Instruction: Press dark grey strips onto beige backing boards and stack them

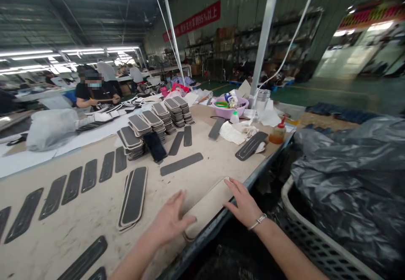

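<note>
Stands or sits at a broad, tan-covered tabletop [177, 185] with dark smudges. Has a long, round-ended, cream-coloured flat panel [207, 207] lying diagonally along the near edge, between both hands. Holds the left hand [169, 219] open, fingers angled forward, thumb spread over the panel's near end; apparently grasping nothing, with contact hard to judge through blur. Holds the right hand [243, 200] open across from it, palm down, thumb apart, fingertips at the panel's far end, not gripping. Wears a thin silver metal bracelet [257, 222] on the right wrist.
</note>
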Available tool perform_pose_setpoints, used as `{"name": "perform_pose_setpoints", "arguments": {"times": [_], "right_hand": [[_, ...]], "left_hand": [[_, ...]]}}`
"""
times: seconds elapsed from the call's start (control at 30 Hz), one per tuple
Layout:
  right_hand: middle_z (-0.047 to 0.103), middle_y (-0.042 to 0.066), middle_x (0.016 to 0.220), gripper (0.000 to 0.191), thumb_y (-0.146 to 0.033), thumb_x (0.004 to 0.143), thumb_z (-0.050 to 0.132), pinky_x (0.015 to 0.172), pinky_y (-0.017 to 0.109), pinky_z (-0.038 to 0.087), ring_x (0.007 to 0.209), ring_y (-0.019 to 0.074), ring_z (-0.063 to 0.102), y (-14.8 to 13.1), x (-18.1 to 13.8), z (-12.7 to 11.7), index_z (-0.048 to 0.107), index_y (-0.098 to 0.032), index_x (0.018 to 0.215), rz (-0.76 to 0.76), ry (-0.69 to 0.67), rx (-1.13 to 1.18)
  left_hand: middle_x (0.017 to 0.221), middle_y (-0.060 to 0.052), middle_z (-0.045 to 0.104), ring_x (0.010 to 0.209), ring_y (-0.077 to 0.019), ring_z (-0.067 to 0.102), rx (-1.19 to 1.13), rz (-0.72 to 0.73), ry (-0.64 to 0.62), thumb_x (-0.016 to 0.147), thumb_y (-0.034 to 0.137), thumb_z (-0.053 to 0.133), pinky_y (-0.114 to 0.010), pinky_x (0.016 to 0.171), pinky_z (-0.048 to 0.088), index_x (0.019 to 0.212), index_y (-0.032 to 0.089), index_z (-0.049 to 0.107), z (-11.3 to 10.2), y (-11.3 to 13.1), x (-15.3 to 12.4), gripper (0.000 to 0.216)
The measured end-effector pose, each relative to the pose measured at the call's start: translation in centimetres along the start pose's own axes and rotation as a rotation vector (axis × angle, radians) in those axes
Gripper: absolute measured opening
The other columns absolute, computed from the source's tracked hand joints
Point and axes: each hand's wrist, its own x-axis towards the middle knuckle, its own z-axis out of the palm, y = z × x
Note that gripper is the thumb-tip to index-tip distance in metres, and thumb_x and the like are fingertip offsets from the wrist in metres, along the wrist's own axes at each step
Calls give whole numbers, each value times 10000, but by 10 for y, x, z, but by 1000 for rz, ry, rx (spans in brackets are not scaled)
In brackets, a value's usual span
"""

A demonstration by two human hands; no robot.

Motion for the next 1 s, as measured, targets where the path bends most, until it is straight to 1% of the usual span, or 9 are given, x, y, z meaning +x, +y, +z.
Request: {"name": "perform_pose_setpoints", "arguments": {"times": [0.1,0.17,0.27,0.47,0.57,0.63,0.8,0.9,1.0], "right_hand": [[371,173,1407,777,-381,755,654,1084,471,312,1316,293,322,8,4,6,324,-163,1424,79,-46,-6],[350,174,1423,752,-416,797,602,1095,466,293,1332,280,299,13,3,7,297,-156,1434,102,-42,20],[339,167,1431,697,-452,863,508,1100,468,289,1338,266,295,17,-5,4,261,-159,1446,122,21,68],[380,142,1409,663,-450,887,478,1093,467,315,1312,270,339,19,-21,-3,254,-175,1448,133,150,100],[396,144,1388,628,-434,889,484,1090,456,327,1301,268,349,12,-18,-5,302,-167,1428,96,177,55],[412,148,1372,595,-409,896,481,1087,449,332,1289,262,361,4,-10,-6,330,-159,1415,39,173,23],[442,126,1373,523,-336,887,497,1088,442,320,1289,262,357,-16,16,8,423,-153,1371,-132,2,-70],[457,100,1380,527,-351,863,530,1094,471,288,1310,280,332,-20,29,22,462,-169,1354,-137,-152,-149],[470,89,1375,531,-381,875,504,1107,493,237,1313,277,335,-18,34,33,454,-177,1363,-101,-244,-203]], "left_hand": [[1489,-176,294,1375,-331,262,-10,62,-35,650,508,668,-422,1125,195,1422,109,341,31,39,-12,928],[1461,-202,342,1352,-319,315,4,57,-11,690,441,641,-391,1117,225,1408,66,358,44,45,-13,858],[1423,-203,405,1303,-298,398,-2,64,17,723,395,612,-350,1094,280,1380,62,409,51,41,-11,764],[1342,-151,516,1189,-288,522,-45,89,114,775,427,557,-377,1046,375,1328,123,494,30,32,-8,634],[1339,-157,517,1197,-280,519,41,69,190,804,442,511,-379,1057,370,1297,106,524,10,21,3,597],[1344,-171,510,1224,-280,498,109,73,183,807,439,515,-370,1064,362,1288,90,532,0,9,12,594],[1353,-148,512,1292,-279,425,244,107,14,782,411,588,-388,1058,353,1264,155,555,-1,-16,28,546],[1317,-108,551,1235,-251,485,325,140,97,820,439,560,-374,1030,383,1193,201,606,-2,-27,37,445],[1176,-92,635,1102,-197,569,382,93,236,915,324,420,-319,977,425,1123,180,637,-15,-43,53,333]]}}
